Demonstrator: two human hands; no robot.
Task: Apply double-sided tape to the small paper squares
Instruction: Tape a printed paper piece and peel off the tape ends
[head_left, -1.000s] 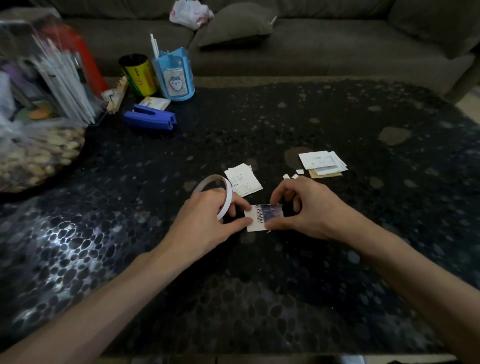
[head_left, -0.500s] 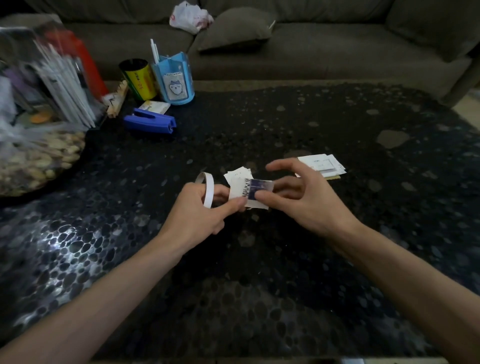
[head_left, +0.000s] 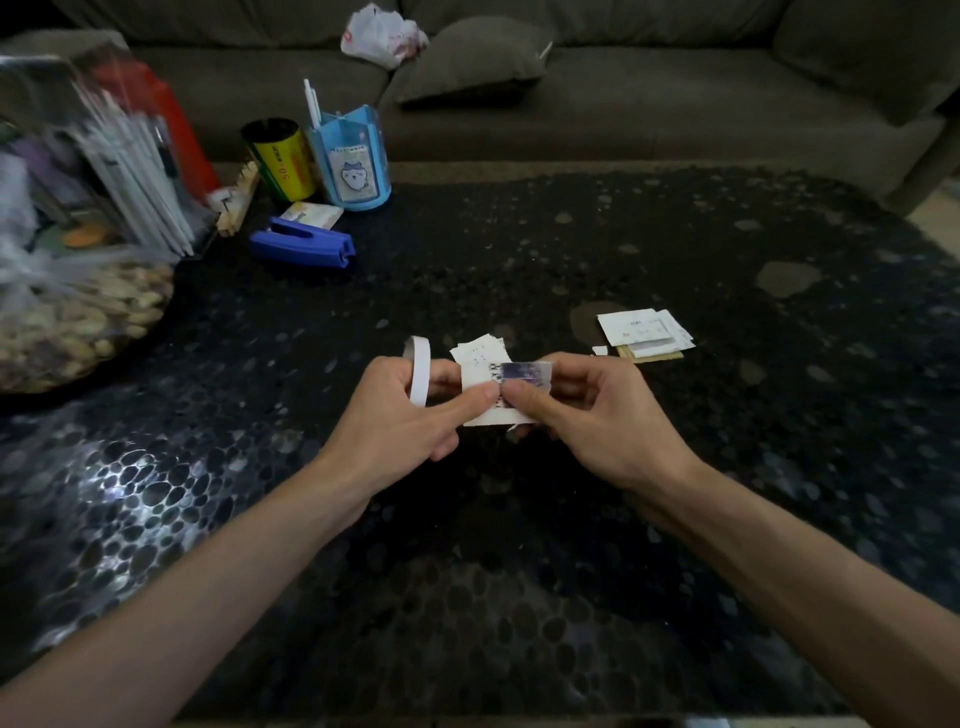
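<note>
One paper square (head_left: 480, 388), mid-taping: your left hand (head_left: 395, 415) grip pinches it, tape roll (head_left: 420, 376) looped on the fingers; your right hand (head_left: 597, 415) grip pinches it too. Paper stack (head_left: 644, 335) on desk (head_left: 519, 571): taped or not, cannot tell.

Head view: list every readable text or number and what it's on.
"50": red, sideways, on the yellow can; its other print is blurred.
Too small: text above the cartoon on the blue pen holder.
Blurred: dark print on the paper square pinched by left hand and right hand.
Too small: print on the paper stack.
Unreadable: red marks on the plastic bag.
</note>
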